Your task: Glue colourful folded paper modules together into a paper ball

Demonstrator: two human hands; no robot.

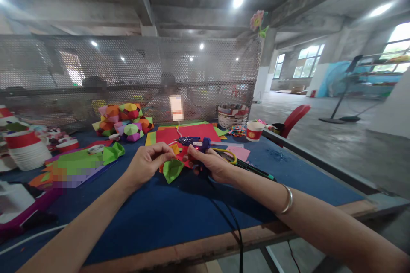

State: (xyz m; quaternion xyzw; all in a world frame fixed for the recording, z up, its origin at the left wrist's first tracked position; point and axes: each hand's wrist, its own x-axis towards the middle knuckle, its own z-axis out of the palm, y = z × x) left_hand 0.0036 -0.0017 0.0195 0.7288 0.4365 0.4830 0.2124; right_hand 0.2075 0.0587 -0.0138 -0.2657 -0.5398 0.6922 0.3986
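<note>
My right hand [208,163] is wrapped round a dark blue hot glue gun [193,141]; its nozzle points left and a small red light glows on its body. A clear glue stick [224,144] sticks out of the gun's back end. My left hand [150,162] is closed in a pinch just left of the nozzle, at the edge of a folded paper piece [173,171] in green, orange and red. Fingers of both hands partly hide that piece. Yellow-handled scissors [235,153] lie behind my right hand.
Red paper sheets [205,131] lie at the back. Folded paper balls [123,121], stacked paper cups [27,149] and green paper [78,162] are on the left. A woven basket [233,116] and a cup [254,131] stand back right. A black cord [237,222] crosses the table's front edge.
</note>
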